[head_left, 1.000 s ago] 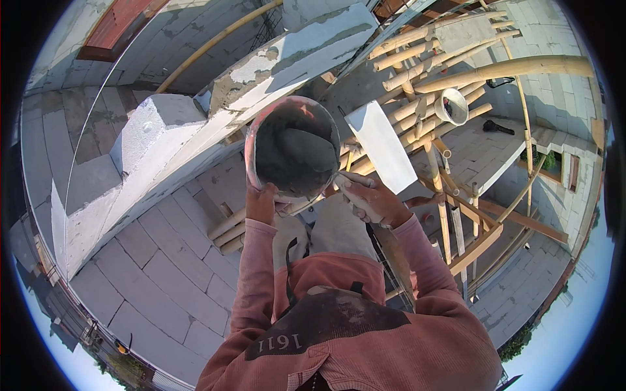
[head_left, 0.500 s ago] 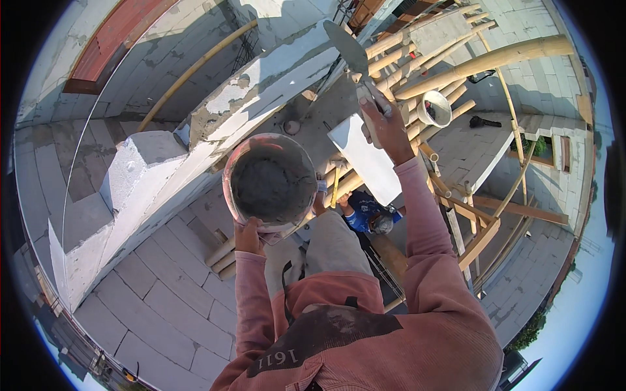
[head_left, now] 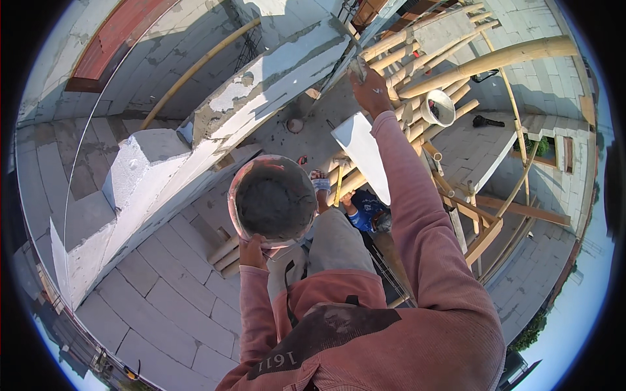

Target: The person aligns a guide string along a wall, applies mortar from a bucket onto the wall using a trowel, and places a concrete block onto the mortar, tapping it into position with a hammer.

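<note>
My left hand (head_left: 253, 251) grips the rim of a reddish bucket (head_left: 236, 189) holding grey mortar (head_left: 270, 202). My right hand (head_left: 370, 91), arm stretched forward, is closed on a trowel (head_left: 355, 49); its blade is seen nearly edge-on at the far end of the block wall's mortar-streaked top (head_left: 231, 98). A white board (head_left: 365, 156) lies on bamboo poles beside my right forearm.
Below me a co-worker in blue (head_left: 365, 212) is partly hidden by my arm. Bamboo scaffold poles (head_left: 495, 62) fill the right, with a white pail (head_left: 438, 107) among them. A white block (head_left: 143, 166) sits at left, near a thin hanging cord (head_left: 81, 156). Lower floors show through gaps.
My right hand has gone from the bucket's side forward and up with the trowel, whose blade has turned edge-on near the wall top. The bucket moved left, then slightly down. The co-worker has come into view.
</note>
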Available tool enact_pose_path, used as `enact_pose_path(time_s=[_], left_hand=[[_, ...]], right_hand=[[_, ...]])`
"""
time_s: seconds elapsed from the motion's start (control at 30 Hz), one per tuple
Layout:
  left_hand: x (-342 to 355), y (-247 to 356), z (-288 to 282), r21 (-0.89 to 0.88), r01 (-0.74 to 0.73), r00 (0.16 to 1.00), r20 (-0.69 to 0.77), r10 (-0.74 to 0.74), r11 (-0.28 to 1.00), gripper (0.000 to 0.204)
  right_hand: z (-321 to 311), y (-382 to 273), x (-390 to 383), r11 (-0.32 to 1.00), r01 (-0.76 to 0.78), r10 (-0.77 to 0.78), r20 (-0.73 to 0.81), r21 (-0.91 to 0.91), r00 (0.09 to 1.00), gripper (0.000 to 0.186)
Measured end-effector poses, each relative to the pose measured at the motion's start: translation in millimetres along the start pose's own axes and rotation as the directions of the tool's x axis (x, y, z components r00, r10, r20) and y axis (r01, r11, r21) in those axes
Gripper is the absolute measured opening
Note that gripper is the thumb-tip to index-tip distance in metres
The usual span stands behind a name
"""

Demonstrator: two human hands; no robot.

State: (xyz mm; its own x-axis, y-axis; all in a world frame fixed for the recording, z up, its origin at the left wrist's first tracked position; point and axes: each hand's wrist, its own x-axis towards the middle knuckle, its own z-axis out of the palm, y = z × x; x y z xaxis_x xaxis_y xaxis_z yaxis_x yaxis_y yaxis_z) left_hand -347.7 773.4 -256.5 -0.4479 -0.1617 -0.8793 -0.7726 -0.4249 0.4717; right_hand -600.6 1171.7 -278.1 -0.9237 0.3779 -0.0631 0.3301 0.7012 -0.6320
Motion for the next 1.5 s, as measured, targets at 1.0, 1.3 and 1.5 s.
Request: enact_pose_path(time_s=[1.0,1.3,1.5], left_hand=[[-29.3,56.5,29.6,0.456,-0.472,0.881,0.218,0.419,0.755,0.083],[-27.1,71.1,13.7,0.009,-0.128,0.989,0.07,0.127,0.992,0.035],[-1.6,59.8,-13.3,-0.075,-0.114,0.993,0.03,0.116,0.991,0.02]], right_hand=[[-1.7,-71.2,-276.6,0.805,-0.558,0.112,0.871,0.203,0.479,0.056],[-49.4,-25.5,-285.1,-0.064,-0.992,-0.345,0.93,0.107,0.122,0.04],[1.7,-47.6,-274.4,0.168,-0.977,-0.276,0.958,0.13,0.08,0.047]])
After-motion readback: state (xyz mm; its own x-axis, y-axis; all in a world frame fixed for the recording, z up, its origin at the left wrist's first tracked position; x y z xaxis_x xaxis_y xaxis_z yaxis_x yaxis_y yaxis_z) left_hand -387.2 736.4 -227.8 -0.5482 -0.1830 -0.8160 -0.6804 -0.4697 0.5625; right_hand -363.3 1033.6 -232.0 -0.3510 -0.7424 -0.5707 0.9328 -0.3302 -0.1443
